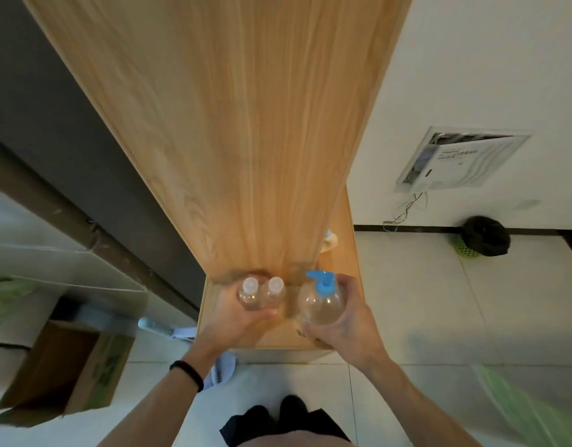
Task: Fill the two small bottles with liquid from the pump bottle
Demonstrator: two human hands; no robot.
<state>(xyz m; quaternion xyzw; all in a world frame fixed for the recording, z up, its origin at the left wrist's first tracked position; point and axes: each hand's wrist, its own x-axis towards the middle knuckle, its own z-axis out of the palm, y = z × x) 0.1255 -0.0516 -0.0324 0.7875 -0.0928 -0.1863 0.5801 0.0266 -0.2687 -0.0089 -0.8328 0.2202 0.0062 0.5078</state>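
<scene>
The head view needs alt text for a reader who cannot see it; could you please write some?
Seen from above, a person's left hand holds two small clear bottles with white caps, while the right hand grips a clear pump bottle with a blue pump, both over a low wooden shelf. A tall wooden panel rises behind.

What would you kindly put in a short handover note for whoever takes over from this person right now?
Left hand: wrapped around both small bottles, held side by side, white caps on.
Right hand: gripping the clear pump bottle, blue pump head on top.
Location: all three are at the near end of the wooden shelf.
Done: bottles gathered in hand.
Left: uncap the small bottles, pump liquid into each, recap.
</scene>
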